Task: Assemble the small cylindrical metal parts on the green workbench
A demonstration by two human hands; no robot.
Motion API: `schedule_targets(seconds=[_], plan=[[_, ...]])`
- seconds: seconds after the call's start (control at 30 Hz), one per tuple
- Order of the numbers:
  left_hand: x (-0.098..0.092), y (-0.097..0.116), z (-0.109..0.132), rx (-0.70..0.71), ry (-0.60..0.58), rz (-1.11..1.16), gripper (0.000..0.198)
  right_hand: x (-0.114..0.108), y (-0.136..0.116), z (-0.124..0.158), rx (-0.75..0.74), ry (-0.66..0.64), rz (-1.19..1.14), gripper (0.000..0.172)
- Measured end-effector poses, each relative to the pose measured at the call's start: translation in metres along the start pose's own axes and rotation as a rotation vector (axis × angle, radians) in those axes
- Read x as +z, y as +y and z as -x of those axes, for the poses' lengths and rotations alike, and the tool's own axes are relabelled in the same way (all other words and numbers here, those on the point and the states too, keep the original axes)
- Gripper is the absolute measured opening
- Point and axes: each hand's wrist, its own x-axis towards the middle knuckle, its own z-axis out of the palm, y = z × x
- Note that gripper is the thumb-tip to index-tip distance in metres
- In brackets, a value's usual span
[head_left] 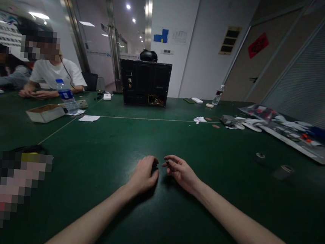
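Near the middle of the green table, my left hand [143,174] rests with its fingers curled towards the thumb. Something dark shows between them, too shadowed to name. Close by on its right, my right hand [183,174] is closed in a pinch. A small dark piece [167,160] sits between its thumb and forefinger; its kind is too small to tell. The two hands are a short gap apart, fingertips facing each other.
Two grey cylinders [284,171] [260,157] stand on the right. Behind them lies a cluttered tray [294,143]. A black open-backed case [145,83] stands at the back. Left are a cardboard box [46,115], a water bottle [67,97] and a seated person [55,72].
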Motion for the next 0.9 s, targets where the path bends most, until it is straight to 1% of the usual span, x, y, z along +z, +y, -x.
schedule_targets(seconds=[0.2, 0.37, 0.73, 0.9], plan=[[0.0007, -0.0003, -0.0001, 0.01, 0.009, 0.002, 0.018, -0.0022, 0.0029, -0.0033, -0.003, -0.026, 0.008, 0.03], [0.0028, -0.0009, -0.0002, 0.016, 0.014, -0.005, 0.018, -0.0008, 0.0029, -0.0033, -0.005, -0.013, -0.018, 0.032], [-0.0005, 0.0017, -0.0001, 0.015, -0.005, -0.023, 0.017, 0.0031, -0.0006, -0.0011, 0.004, 0.021, 0.004, 0.037], [-0.0001, 0.0016, -0.0005, 0.014, -0.01, -0.03, 0.018, 0.0023, -0.0007, -0.0011, 0.008, -0.01, 0.009, 0.036]])
